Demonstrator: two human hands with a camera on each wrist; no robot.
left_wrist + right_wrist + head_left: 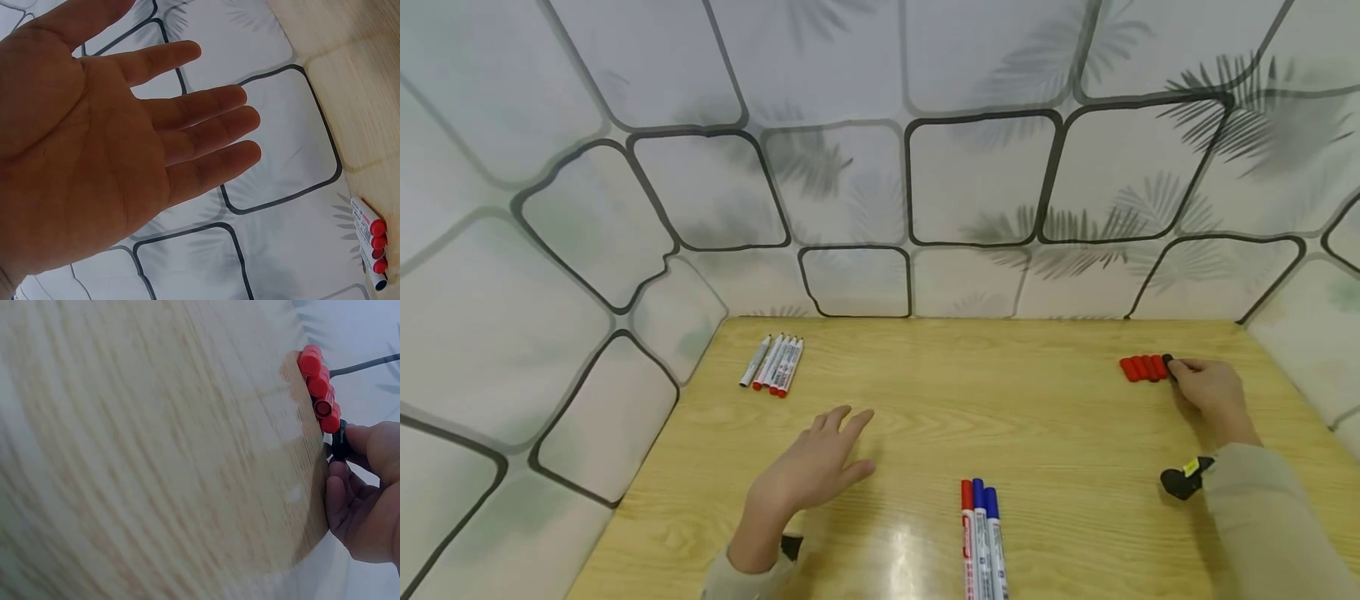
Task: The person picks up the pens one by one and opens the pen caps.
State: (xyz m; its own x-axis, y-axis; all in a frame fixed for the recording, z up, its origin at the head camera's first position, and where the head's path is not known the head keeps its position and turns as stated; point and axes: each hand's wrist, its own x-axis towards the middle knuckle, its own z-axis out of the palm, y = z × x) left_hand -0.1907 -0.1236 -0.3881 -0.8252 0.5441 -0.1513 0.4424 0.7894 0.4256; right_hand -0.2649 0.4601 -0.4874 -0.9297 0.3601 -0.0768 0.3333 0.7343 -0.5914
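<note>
well, my right arm reaches forward from the lower right corner, the pale sleeve (1270,521) running up to a wrist bent a little to the left. at the end of it my right hand (1213,396) pinches a small black cap (340,439) between thumb and fingertips, the other fingers curled in below. that cap is at the right end of a row of four red caps (1141,368), near the back right of the table; whether it touches the nearest red one i cannot tell. a small black device (1182,483) with a yellow label sits by that cuff.

my left hand (812,467) hangs over the left half of the tabletop, holding nothing: fingers straight and spread, pointing away from me and to the right, thumb well apart, middle and ring fingers close together.

the table (1000,417) is pale yellow wood grain, with a bright patch of glare towards me. five uncapped markers (775,365) lie side by side at the back left, four with red ends and one dark. close to me, right of centre, lie three capped markers (981,533), one red, two blue. a white wall (981,179) rises behind and at both sides, printed with rounded black and grey outlines and grey palm fronds.
</note>
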